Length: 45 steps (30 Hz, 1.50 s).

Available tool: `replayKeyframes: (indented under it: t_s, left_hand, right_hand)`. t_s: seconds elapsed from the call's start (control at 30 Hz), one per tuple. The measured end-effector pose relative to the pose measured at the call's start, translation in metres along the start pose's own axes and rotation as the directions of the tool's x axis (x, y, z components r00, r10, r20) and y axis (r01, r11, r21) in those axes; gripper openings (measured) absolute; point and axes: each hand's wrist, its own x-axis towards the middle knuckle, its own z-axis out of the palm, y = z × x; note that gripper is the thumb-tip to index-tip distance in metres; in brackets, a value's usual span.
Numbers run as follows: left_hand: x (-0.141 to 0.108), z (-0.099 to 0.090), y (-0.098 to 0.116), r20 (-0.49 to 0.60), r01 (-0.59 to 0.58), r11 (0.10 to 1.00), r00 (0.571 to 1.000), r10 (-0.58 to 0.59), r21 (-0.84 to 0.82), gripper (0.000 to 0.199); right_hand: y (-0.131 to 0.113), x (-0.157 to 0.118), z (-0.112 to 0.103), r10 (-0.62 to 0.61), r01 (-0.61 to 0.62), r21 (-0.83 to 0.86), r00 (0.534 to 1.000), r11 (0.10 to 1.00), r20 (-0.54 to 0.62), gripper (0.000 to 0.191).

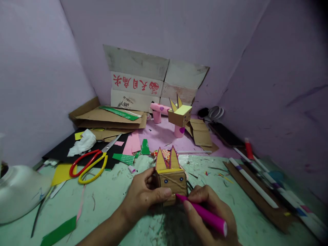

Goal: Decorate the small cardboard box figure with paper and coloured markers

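Note:
Gripped by my left hand [143, 194] is a small cardboard box head [175, 182] with two pointed yellow ears outlined in purple and two drawn eyes. The thumb lies across its front and the fingers go behind it, partly hidden. My right hand [214, 213] pinches a magenta marker [208, 217], its tip at the lower front face of the box head. Behind them stands a pink figure [179, 131] with a similar cardboard head [180, 116], yellow on top, with pointed ears.
Red-and-yellow-handled scissors [104, 155] lie at left near crumpled white tissue [83, 142] and a white rounded vessel [22, 191]. Several markers [253, 182] rest on cardboard at right. Folded cardboard [110, 118] and a printed white carton [138, 82] stand behind. Paper scraps [124, 158] are scattered about.

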Motion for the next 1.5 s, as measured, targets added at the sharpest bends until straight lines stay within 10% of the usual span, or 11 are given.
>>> replayKeyframes:
  t_s: [1.5]
  left_hand:
    - [0.0011, -0.0026, -0.0049, 0.011, -0.014, 1.0, 1.0, 0.014, -0.003, 0.055]
  right_hand:
    - [-0.0021, 0.0003, 0.0028, -0.025, 0.025, 0.01, 1.0, 1.0, 0.011, 0.007]
